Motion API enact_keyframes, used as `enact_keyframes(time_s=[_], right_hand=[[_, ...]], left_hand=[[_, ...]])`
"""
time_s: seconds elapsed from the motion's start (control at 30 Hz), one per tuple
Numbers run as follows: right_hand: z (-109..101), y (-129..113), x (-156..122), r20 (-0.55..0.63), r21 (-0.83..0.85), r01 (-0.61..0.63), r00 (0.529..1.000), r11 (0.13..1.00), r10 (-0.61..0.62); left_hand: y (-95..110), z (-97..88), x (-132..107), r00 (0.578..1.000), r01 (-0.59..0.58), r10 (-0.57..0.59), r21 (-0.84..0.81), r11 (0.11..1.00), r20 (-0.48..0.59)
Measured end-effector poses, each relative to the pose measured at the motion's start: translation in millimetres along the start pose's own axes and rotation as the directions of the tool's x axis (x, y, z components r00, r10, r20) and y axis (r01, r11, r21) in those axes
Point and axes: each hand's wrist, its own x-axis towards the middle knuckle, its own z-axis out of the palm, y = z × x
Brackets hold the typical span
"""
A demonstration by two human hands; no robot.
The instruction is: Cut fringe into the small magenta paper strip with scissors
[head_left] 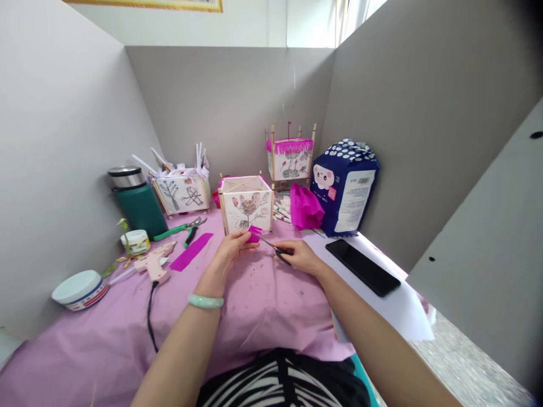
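Between the fingers of my left hand (234, 249) is a small piece of magenta paper (254, 234), its far edge cut into a fringe. My right hand (300, 256) grips black-handled scissors (282, 255), with the blades pointing left at the paper. How far apart the blades are is too small to tell. Just behind my hands stands a white paper lantern box (248, 209) on a stick frame, with a flower drawn on its front. A flat magenta paper strip (192, 252) lies to the left of my left hand.
On the left are a glue gun (153, 262), green-handled pliers (180, 229), a bowl (80, 289), a jar (136, 242) and a green tumbler (139, 206). A phone (362, 267), blue package (345, 189) and crumpled magenta paper (305, 208) lie right. Two more lantern boxes stand behind.
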Motion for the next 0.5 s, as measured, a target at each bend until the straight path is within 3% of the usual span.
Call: enact_keyframes(time_s=[0.5], right_hand=[[-1.6, 1.3, -0.2, 0.0, -0.035, 0.007, 1.0, 0.999, -0.007]], left_hand=[[-1.0, -2.9, 1.8, 1.0, 0.029, -0.029, -0.009, 1.0, 0.009]])
